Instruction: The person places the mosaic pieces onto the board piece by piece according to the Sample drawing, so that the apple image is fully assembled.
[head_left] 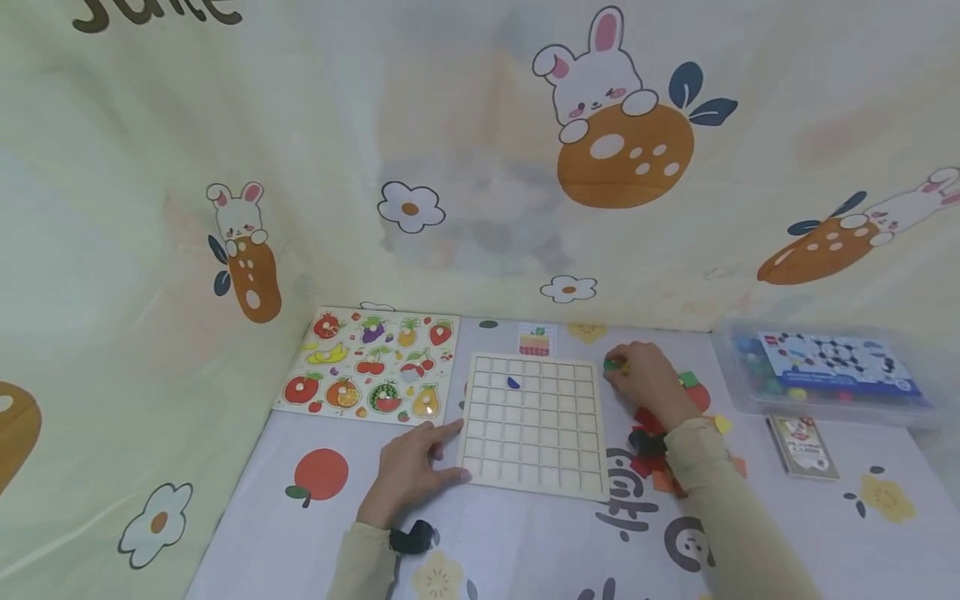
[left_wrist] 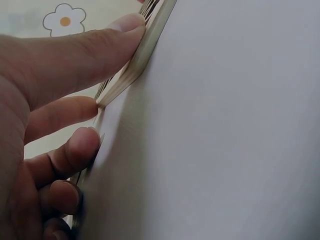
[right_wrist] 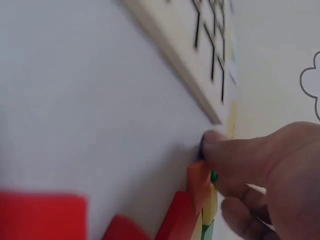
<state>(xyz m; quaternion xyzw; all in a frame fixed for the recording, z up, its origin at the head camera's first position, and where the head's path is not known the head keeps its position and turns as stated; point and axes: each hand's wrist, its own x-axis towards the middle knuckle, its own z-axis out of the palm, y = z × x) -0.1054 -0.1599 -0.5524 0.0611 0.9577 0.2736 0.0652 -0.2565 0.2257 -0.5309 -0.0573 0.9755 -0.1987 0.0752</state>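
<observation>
Cartoon-printed cloth-covered table [head_left: 525, 550] carries a square pale wooden grid board [head_left: 534, 423], lying flat at centre. A fruit-picture peg puzzle board [head_left: 371, 364] lies to its left; a clear plastic lidded box of coloured beads [head_left: 825, 372] stands well apart on the right. Left hand [head_left: 411, 475] braces the grid board's near-left edge, fingers straight against it. Right hand [head_left: 647, 379] pinches a small green tile [head_left: 612, 364] just beside the board's far-right corner, above a loose heap of red, orange and yellow tiles [head_left: 660, 433]. One blue piece [head_left: 513, 383] sits in a cell (upper rows); the remaining cells appear unfilled, so work is judged barely begun
</observation>
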